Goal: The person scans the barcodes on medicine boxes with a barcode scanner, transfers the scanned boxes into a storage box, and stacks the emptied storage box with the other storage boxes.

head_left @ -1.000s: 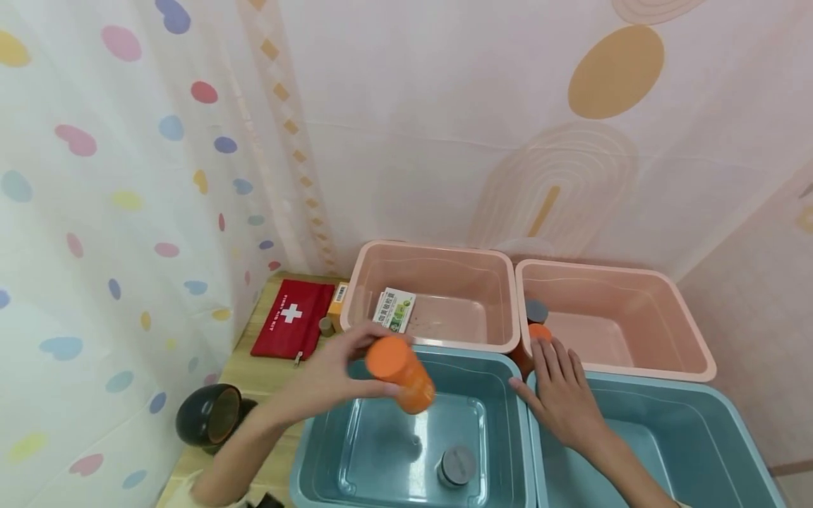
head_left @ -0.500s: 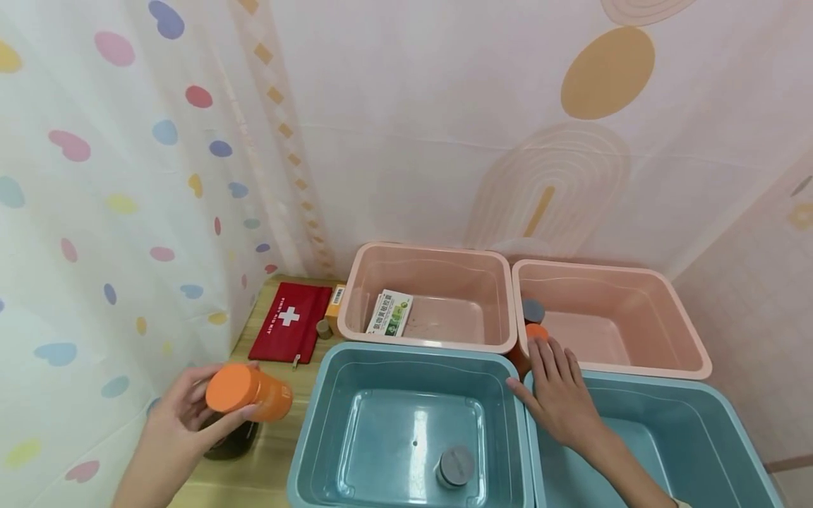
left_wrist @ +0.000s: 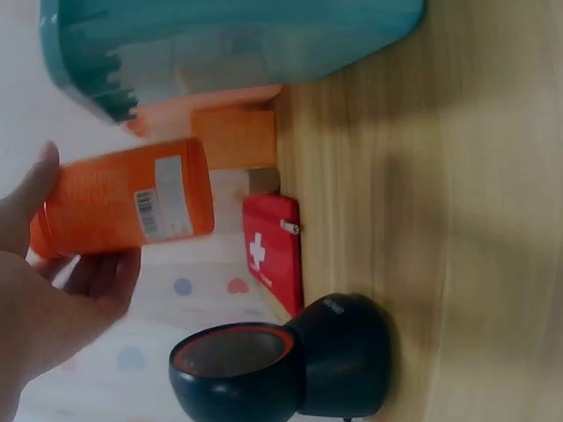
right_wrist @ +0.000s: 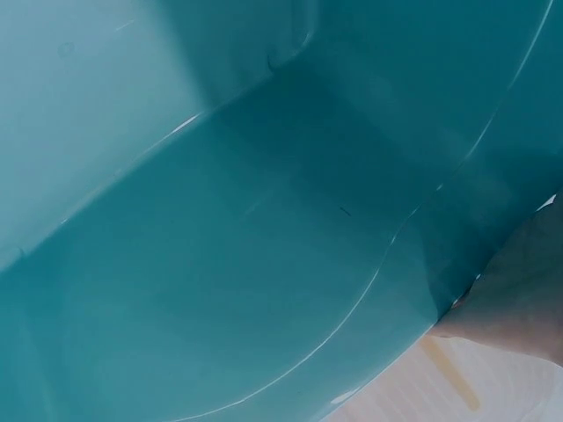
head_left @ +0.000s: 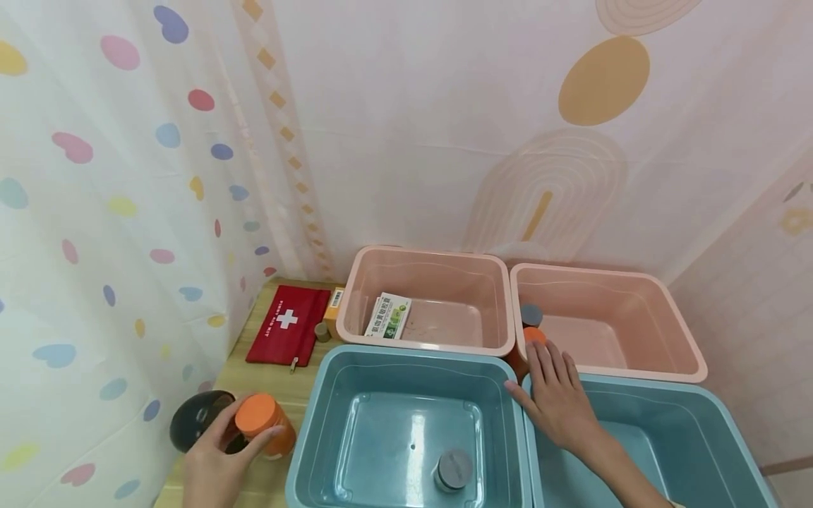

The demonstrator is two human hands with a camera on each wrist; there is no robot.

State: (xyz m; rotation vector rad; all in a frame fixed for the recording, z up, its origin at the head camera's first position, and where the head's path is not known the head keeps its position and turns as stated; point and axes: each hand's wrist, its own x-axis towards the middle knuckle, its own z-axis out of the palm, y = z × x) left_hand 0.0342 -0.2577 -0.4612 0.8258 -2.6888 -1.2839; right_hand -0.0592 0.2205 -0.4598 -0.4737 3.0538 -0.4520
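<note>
My left hand (head_left: 219,462) grips an orange bottle (head_left: 262,423) with an orange lid, thumb on one side and fingers on the other. In the left wrist view the bottle (left_wrist: 123,198) is tilted, raised over the table, its white barcode label showing. A dark, round-headed device (left_wrist: 281,360) with an orange ring stands close by on the wood. My right hand (head_left: 562,406) rests with straight fingers over the rim of the right blue bin (head_left: 635,384). Its fingertips are at an orange lid (head_left: 533,335) between the bins. The right wrist view shows mostly blue bin wall (right_wrist: 264,237).
A left blue bin (head_left: 406,353) holds a grey-lidded jar (head_left: 454,469). Behind it, a pink bin (head_left: 438,254) contains a white medicine box (head_left: 389,316). Another pink bin (head_left: 610,271) is beside it. A red first aid pouch (head_left: 288,324) lies at the left on the wooden table (head_left: 254,381).
My left hand has carried the orange bottle from above the left blue bin leftward, out over the table near the dark device, and then slightly lower and right. The right hand has stayed put.
</note>
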